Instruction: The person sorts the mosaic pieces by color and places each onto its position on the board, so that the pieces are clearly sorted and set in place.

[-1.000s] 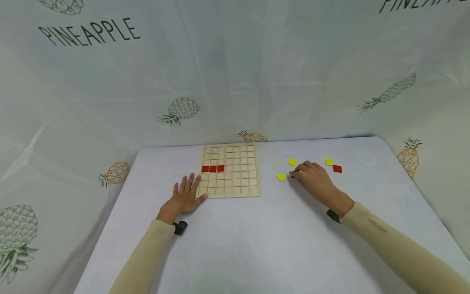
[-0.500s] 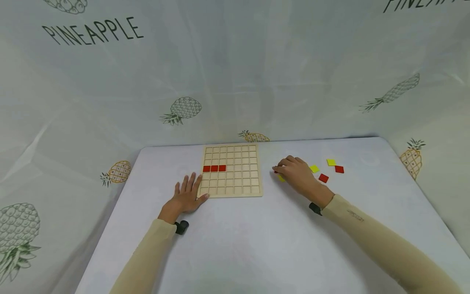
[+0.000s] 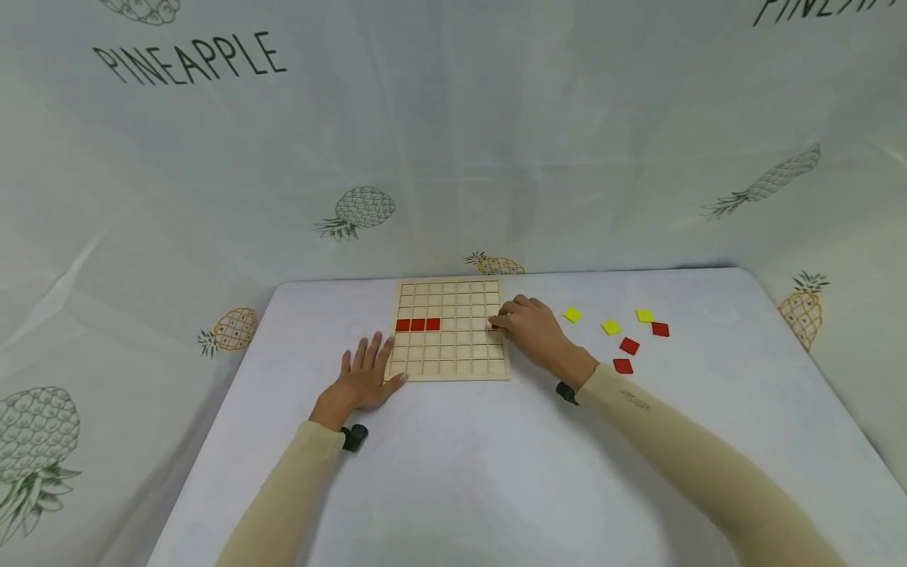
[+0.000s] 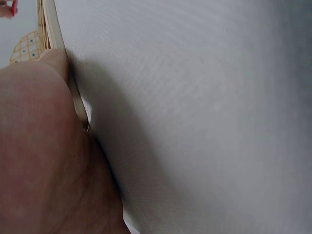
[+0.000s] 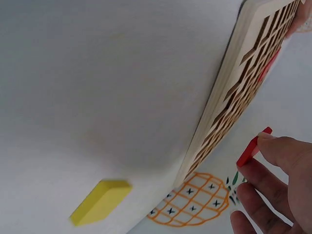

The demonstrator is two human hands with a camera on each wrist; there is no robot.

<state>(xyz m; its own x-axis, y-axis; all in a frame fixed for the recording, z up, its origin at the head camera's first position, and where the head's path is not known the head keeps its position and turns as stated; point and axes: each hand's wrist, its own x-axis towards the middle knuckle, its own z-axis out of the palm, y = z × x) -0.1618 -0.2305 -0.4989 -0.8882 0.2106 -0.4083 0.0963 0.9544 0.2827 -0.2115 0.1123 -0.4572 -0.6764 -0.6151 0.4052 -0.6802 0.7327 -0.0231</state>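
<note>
A wooden grid board [image 3: 453, 368] lies on the table with three red tiles [image 3: 418, 324] side by side in one row at its left. My right hand [image 3: 534, 331] pinches another red tile [image 5: 253, 147] between thumb and fingers, held over the board's right edge. Spread out with straight fingers, my left hand [image 3: 360, 380] rests at the board's lower left corner. In the left wrist view its thumb [image 4: 56, 61] lies along the board's side.
Right of the board lie loose yellow tiles [image 3: 611, 327] and red tiles [image 3: 623, 366] on the white table [image 3: 439, 457]. A pineapple-print cloth [image 3: 453, 157] hangs behind the table's far edge.
My right hand has carried a red tile leftward from the loose tiles to the board's right edge, uncovering tiles behind it. The left hand stays in place at the board.
</note>
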